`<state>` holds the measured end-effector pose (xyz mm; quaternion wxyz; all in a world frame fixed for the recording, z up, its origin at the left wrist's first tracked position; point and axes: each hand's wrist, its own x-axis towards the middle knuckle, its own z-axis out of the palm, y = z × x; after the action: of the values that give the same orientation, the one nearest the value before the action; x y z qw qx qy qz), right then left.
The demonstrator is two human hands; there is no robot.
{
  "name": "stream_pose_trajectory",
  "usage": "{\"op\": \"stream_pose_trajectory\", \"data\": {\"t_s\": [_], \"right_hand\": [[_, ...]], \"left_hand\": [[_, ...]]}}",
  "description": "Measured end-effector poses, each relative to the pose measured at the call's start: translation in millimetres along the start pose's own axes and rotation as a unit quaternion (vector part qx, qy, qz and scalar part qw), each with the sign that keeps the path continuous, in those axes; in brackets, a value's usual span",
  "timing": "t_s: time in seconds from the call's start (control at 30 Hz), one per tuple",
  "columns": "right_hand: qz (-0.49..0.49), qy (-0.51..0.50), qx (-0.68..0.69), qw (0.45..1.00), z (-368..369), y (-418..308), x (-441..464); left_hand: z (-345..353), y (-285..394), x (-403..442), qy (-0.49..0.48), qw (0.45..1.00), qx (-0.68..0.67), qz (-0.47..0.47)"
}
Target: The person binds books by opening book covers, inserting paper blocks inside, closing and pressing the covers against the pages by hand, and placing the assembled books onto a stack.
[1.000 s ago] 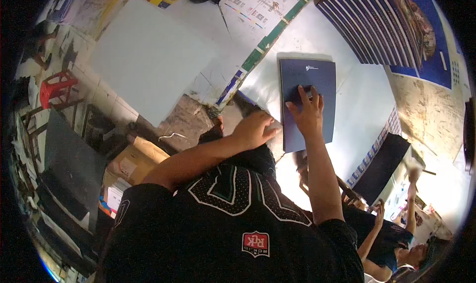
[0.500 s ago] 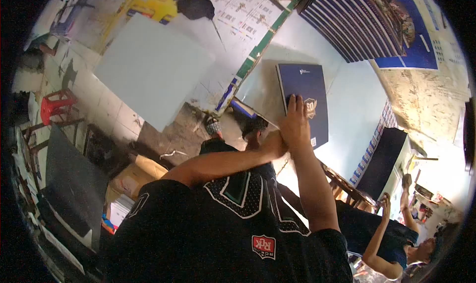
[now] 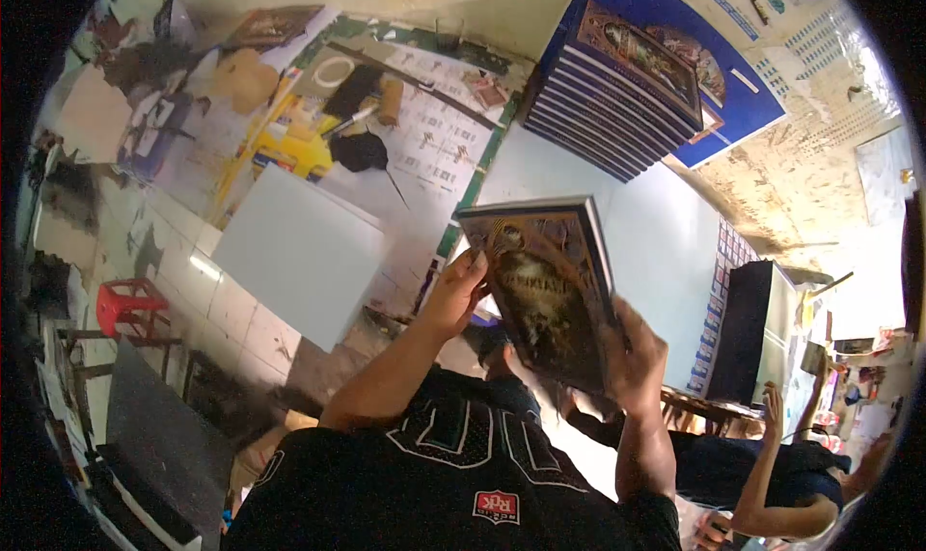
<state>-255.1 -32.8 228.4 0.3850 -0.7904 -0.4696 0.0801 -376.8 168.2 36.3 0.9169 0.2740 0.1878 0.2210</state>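
Note:
A thick hardcover book (image 3: 545, 295) is lifted off the worktable and tilted between my hands. Its ornate brown and dark cover faces me, and pale page edges show along one side. My left hand (image 3: 457, 295) grips the left edge, thumb on the cover. Around the right edge, my right hand (image 3: 637, 356) is wrapped, with some fingers hidden behind the book. Beyond them, on the pale blue-white tabletop (image 3: 656, 242), stands a tall stack of similar books (image 3: 617, 93), the top one showing the same kind of ornate cover.
A large grey-white board (image 3: 304, 252) lies at left beside a table of printed sheets, with a yellow object (image 3: 294, 151) and a dark cloth-like item (image 3: 360, 152). A red stool (image 3: 133, 310) stands on the tiled floor. At right, another person (image 3: 772, 464) works by a black box-like object (image 3: 743, 329).
The book lay on the table, navy side up, under one hand with my arms crossed. Now both hands hold it raised, ornate cover showing. My view has shifted.

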Motion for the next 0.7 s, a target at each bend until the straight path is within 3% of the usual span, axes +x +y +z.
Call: {"op": "stream_pose_trajectory", "data": {"t_s": [0.07, 0.13, 0.27, 0.4, 0.47, 0.5, 0.53, 0.57, 0.6, 0.67, 0.7], "right_hand": [[-0.063, 0.001, 0.042, 0.997, 1, 3, -11], [-0.083, 0.014, 0.070, 0.994, 4, 15, -23], [-0.119, 0.076, 0.104, 0.985, 15, 18, -32], [-0.096, 0.110, 0.178, 0.973, 18, 33, -27], [-0.106, 0.121, 0.215, 0.963, 17, 39, -15], [-0.128, 0.129, 0.151, 0.972, 9, 40, -7], [-0.136, 0.131, 0.155, 0.970, 5, 43, 2], [-0.174, 0.132, 0.115, 0.969, -4, 35, 14], [-0.218, 0.136, 0.075, 0.964, -14, 29, 28], [-0.235, 0.109, 0.089, 0.962, -21, 35, 43], [-0.239, 0.082, 0.088, 0.963, -24, 37, 49]], "left_hand": [[-13, 14, -9, -0.004, 1.000, -0.014, -0.011], [-2, 37, -24, -0.123, 0.989, -0.065, 0.059], [-20, 43, -27, -0.127, 0.982, -0.079, 0.111], [32, 84, -34, -0.100, 0.984, 0.013, 0.150], [61, 103, -29, -0.089, 0.980, -0.012, 0.177], [70, 115, -27, -0.032, 0.972, 0.097, 0.210], [76, 123, -29, 0.031, 0.949, 0.204, 0.237], [82, 127, -31, 0.141, 0.868, 0.321, 0.353], [101, 146, -37, 0.150, 0.756, 0.459, 0.442], [124, 166, -42, 0.022, 0.614, 0.641, 0.460], [145, 170, -44, -0.015, 0.580, 0.678, 0.451]]}}
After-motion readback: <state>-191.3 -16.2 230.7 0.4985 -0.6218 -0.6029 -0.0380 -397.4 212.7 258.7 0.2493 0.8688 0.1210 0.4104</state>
